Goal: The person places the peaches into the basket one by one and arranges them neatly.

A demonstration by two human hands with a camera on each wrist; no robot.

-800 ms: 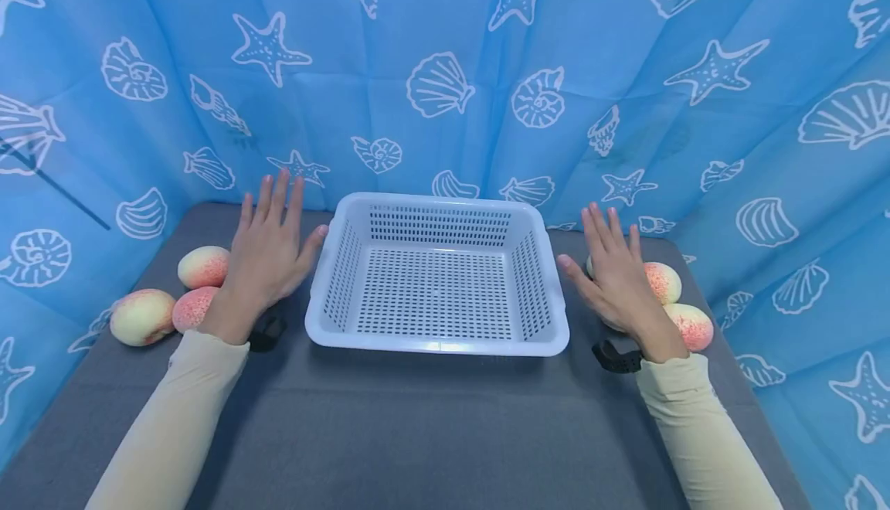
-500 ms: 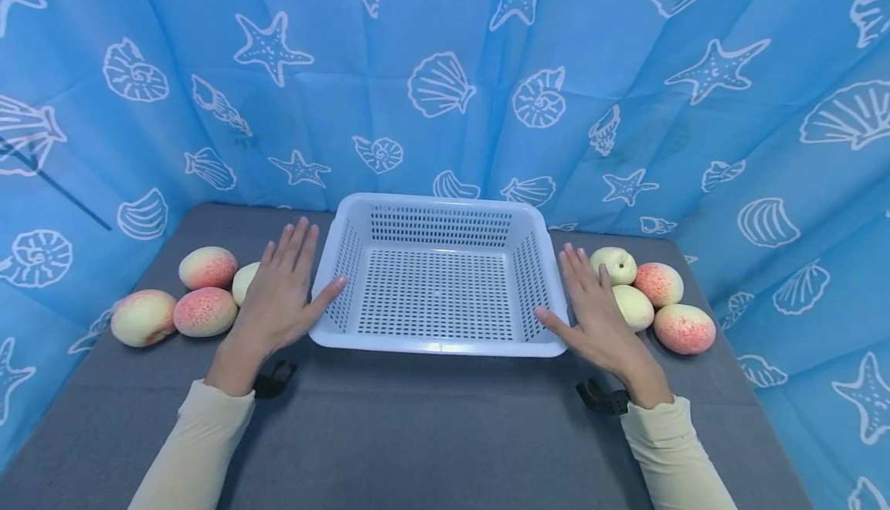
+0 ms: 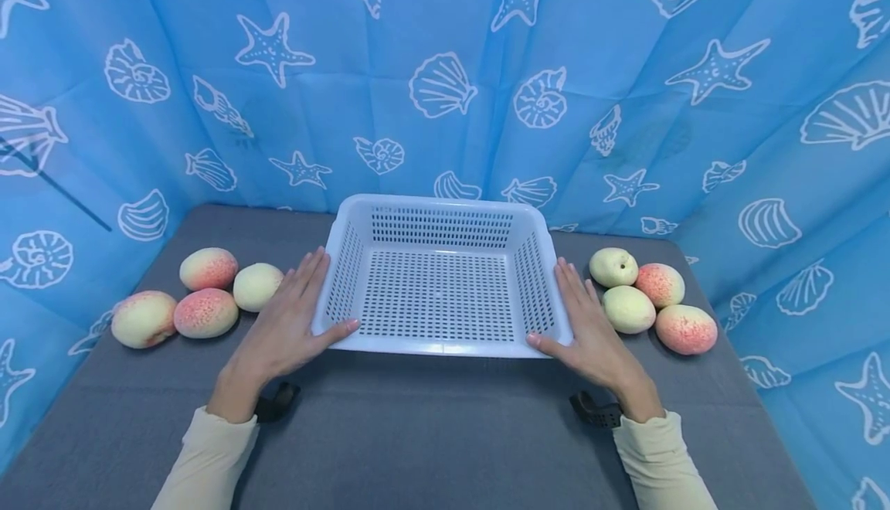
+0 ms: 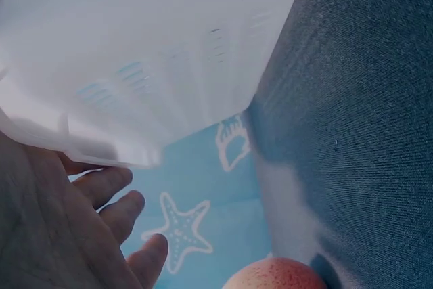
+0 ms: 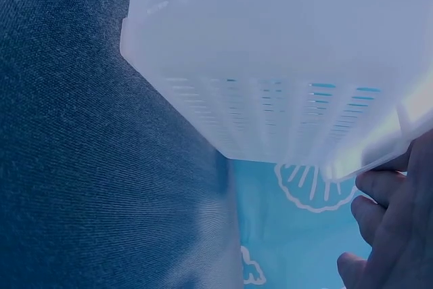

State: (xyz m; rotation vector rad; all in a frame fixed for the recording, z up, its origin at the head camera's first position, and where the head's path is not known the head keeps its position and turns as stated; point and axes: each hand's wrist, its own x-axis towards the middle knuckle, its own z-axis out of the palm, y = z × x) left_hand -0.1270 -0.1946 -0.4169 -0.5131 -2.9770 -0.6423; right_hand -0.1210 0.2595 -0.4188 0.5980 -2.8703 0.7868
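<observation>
A white perforated plastic basket (image 3: 439, 348) stands upright and empty on the grey cloth. At its left end lies my left hand (image 3: 278, 336), fingers nearly straight along the side rim and thumb over the front-left corner. My right hand (image 3: 596, 340) mirrors it at the right end, its thumb on the front-right corner. In the left wrist view, fingers (image 4: 122, 214) show beside and below the rim of the basket (image 4: 169, 52). The right wrist view has fingers (image 5: 372, 218) close under the rim of the basket (image 5: 257, 52).
Several peach-like fruits (image 3: 205, 313) lie left of my left hand, and several more (image 3: 686, 329) lie right of my right hand. Behind the grey-covered table (image 3: 438, 433) hangs a blue curtain (image 3: 431, 23) with white shell and starfish prints.
Both hands have moved inward and towards the front, from beside the fruits to the basket's ends. Fruits that they covered now show. The basket has not visibly moved.
</observation>
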